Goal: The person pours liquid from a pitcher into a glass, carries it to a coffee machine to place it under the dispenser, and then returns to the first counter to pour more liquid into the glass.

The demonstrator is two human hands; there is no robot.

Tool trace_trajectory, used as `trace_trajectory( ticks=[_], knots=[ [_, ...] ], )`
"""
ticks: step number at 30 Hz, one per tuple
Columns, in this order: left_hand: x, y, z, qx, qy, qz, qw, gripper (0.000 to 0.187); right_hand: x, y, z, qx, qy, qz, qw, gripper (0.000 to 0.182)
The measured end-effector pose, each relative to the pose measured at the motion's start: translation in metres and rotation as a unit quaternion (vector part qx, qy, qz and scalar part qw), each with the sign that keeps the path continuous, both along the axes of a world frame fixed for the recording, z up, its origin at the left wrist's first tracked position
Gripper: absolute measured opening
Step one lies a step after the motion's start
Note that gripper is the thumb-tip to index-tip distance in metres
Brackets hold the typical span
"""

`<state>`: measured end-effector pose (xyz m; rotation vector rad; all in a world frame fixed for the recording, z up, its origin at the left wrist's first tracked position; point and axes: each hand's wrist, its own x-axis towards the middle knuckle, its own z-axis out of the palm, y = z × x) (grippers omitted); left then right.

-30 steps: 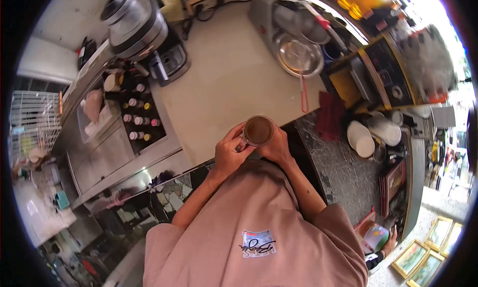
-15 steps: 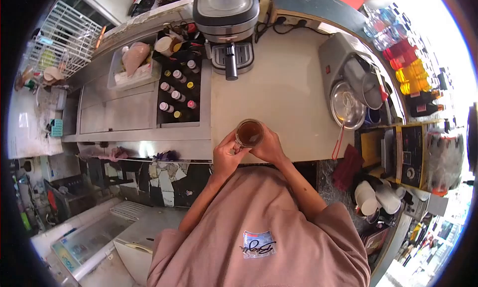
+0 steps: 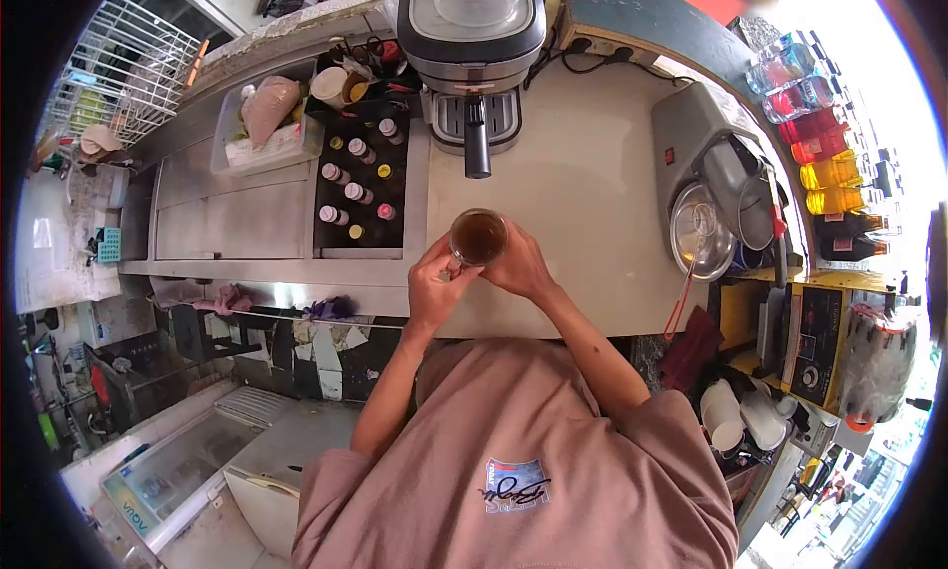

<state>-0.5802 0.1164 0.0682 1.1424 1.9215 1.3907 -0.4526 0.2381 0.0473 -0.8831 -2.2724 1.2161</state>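
Note:
Between my two hands is a glass mug (image 3: 480,237) of dark brown liquid, held over the near part of the pale counter (image 3: 583,194). My left hand (image 3: 437,284) grips the mug's handle side, fingers closed. Around the far right side of the glass wraps my right hand (image 3: 519,265); its fingertips are partly hidden. Beyond the mug stands an espresso machine (image 3: 469,55), its black portafilter handle (image 3: 477,144) pointing toward me.
Left of the counter, several capped bottles (image 3: 357,194) stand in a recess beside a plastic bin (image 3: 267,124). To the right are a grey machine (image 3: 681,124), a metal bowl (image 3: 703,233) with a red-handled strainer, stacked cups (image 3: 724,416) and a yellow-framed appliance (image 3: 820,332).
Both hands have carried the mug slightly left and farther over the counter, toward the espresso machine. The view has shifted a little.

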Motion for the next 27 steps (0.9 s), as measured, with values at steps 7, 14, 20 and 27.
trace_trajectory(
  ticks=[7,14,20,27],
  knots=[
    [-0.026,0.026,-0.006,0.012,-0.002,-0.021,1.0,0.036,-0.022,0.023,-0.002,-0.015,0.018,-0.015,1.0,0.075],
    [-0.046,0.045,-0.015,0.032,0.017,-0.03,0.999,0.022,-0.038,0.038,-0.007,-0.022,-0.009,-0.026,0.999,0.075],
    [-0.055,0.052,-0.012,0.015,0.004,-0.041,0.999,0.021,-0.047,0.043,-0.006,0.012,-0.004,-0.033,0.999,0.075],
    [-0.061,0.054,-0.018,0.022,0.002,-0.044,0.999,0.022,-0.049,0.044,-0.007,0.011,0.001,-0.044,0.999,0.075]
  ],
)
